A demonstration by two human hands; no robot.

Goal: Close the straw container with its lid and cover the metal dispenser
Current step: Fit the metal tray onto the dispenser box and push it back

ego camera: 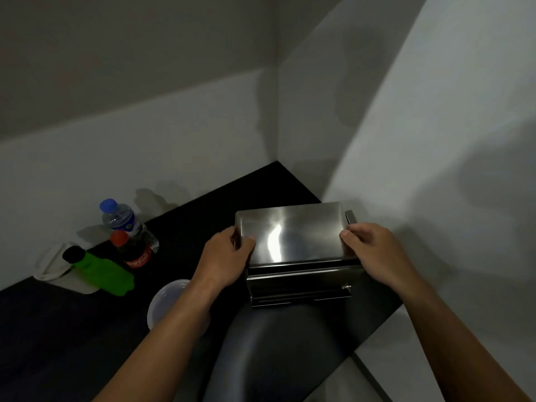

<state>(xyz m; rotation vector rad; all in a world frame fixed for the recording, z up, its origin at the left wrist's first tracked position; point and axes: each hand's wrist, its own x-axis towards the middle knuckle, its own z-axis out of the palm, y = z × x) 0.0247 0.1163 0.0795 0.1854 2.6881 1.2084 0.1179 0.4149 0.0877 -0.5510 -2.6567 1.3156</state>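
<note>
left hand | right hand | metal cover gripped between

Your metal cover: shiny, level atop dispenser, between your hands | straw container: round, translucent, seemingly lidded, under your left forearm

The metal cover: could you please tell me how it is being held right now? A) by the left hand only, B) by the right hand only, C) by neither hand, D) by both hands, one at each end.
D: the left hand grips the left end of the metal cover and the right hand grips its right end, above the dispenser.
</note>
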